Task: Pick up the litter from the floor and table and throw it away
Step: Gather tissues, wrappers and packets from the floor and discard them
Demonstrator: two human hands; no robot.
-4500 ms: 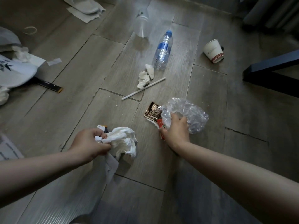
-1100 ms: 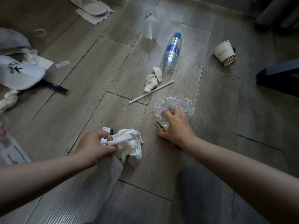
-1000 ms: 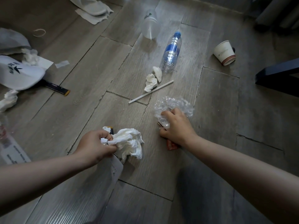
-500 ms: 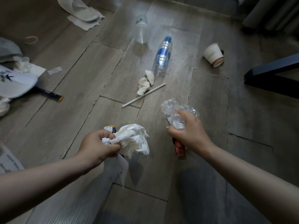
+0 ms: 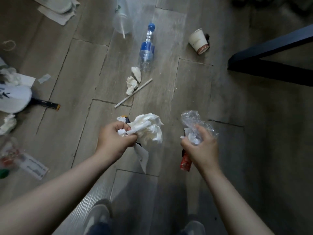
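Over a grey plank floor (image 5: 194, 92) strewn with a bottle (image 5: 146, 50) and paper cup (image 5: 198, 41), the left hand (image 5: 113, 141) clutches crumpled tissue (image 5: 148, 128) and the right hand (image 5: 201, 148) grips a plastic bag (image 5: 194, 119) with a red wrapper (image 5: 185, 161), seemingly bundling litter for one trip.

Print on paper slip (image 5: 34, 167), white cap (image 5: 13, 99) unreadable; nothing legible.

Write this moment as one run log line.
left hand: grips tissue | right hand: grips plastic wrap, red wrapper | floor: bottle, cup, straw
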